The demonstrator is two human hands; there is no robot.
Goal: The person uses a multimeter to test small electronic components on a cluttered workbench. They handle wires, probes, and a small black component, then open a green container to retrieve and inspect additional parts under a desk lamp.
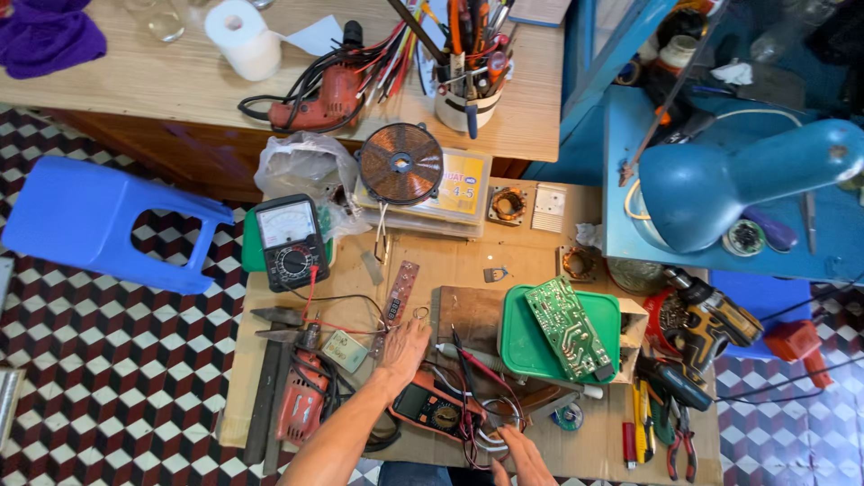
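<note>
Right hand (520, 457): wrist cut off by bottom edge, grip indeterminate. Orange handheld multimeter (434, 409) partly hidden under left forearm and tangled leads. Purple cloth (47, 34) cut by top-left edge. Green circuit board (569, 328) components too small to ID.

Your left hand (402, 349) reaches forward, palm down, fingers together; your right hand (525, 456) sits low near you, fingers loosely curled

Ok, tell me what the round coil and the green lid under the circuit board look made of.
Round coil: seemingly copper wire, glossy reddish-brown, wound in tight spiral rings around a dark hub.
Green lid: likely plastic, smooth, uniform green, with rounded moulded corners.
Circuit board: green laminate with silvery solder traces, apparently.
</note>
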